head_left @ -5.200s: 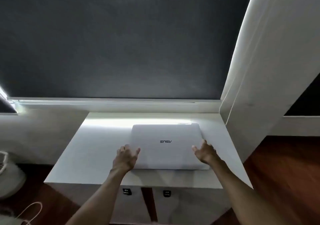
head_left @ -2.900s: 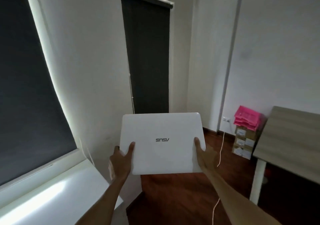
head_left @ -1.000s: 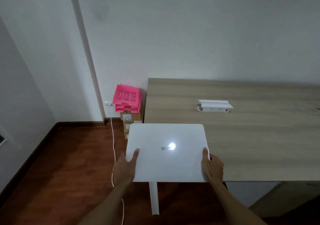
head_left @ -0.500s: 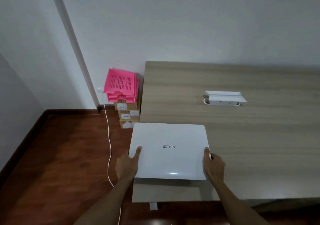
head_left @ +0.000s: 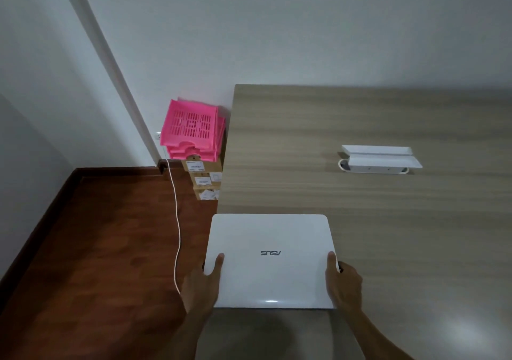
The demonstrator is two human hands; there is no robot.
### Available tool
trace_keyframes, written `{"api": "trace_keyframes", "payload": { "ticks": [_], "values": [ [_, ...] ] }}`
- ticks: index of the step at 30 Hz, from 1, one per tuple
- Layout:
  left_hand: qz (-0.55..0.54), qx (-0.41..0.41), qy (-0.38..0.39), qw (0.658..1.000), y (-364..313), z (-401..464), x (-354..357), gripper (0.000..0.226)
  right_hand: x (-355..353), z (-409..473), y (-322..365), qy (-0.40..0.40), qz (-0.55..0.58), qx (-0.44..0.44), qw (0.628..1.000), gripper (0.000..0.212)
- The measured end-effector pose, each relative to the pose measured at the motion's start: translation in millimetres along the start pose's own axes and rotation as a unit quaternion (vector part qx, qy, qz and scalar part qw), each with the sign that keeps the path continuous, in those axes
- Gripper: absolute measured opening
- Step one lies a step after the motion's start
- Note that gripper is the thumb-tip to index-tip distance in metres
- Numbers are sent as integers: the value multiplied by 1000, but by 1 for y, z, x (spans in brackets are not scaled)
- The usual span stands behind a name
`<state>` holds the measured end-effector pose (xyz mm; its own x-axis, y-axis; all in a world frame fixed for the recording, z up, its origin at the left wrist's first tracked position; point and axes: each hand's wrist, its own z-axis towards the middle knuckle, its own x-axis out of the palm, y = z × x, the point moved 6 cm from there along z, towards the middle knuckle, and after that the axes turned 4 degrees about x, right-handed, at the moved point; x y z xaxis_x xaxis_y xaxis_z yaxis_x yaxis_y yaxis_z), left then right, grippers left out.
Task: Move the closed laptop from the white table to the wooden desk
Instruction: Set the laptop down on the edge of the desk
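The fingers [head_left: 217, 262] of the left hand [head_left: 201, 284] are clamped on the left edge of the closed white laptop [head_left: 270, 261], with the thumb laid flat on the lid and the rest hidden underneath. The right edge is pinched the same way by the right hand [head_left: 345, 283], its thumb on top near the lower right of the lid. The laptop is held level in the lower centre of the frame, over the near left corner of the wooden desk [head_left: 388, 221]; its left edge overhangs the desk's left side slightly. Whether its underside touches the desk cannot be told, though a shadow is cast just below its near edge. The logo on the lid is seen upside down.

Further up the desk, in the right of the frame, a white power strip [head_left: 379, 160] is seen, well apart from the laptop. Left of the desk, a stack of pink trays [head_left: 192, 129] is set on cardboard boxes [head_left: 206, 179] against the wall. A white cable [head_left: 177, 221] is run from the wall down across the dark wooden floor [head_left: 97, 248] in the lower left.
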<state>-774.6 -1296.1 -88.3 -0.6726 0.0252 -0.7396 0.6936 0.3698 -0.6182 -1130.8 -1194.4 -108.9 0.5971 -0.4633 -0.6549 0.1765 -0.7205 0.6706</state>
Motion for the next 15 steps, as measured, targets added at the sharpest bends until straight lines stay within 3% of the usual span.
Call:
{"api": "trace_keyframes", "payload": {
  "ticks": [12, 15],
  "values": [
    [40, 1, 0, 999, 7, 27, 19, 84, 18, 26, -11, 7, -46, 21, 999, 63],
    [42, 20, -2, 999, 0, 30, 18, 73, 21, 30, -12, 19, -93, 9, 995, 69]
  ]
}}
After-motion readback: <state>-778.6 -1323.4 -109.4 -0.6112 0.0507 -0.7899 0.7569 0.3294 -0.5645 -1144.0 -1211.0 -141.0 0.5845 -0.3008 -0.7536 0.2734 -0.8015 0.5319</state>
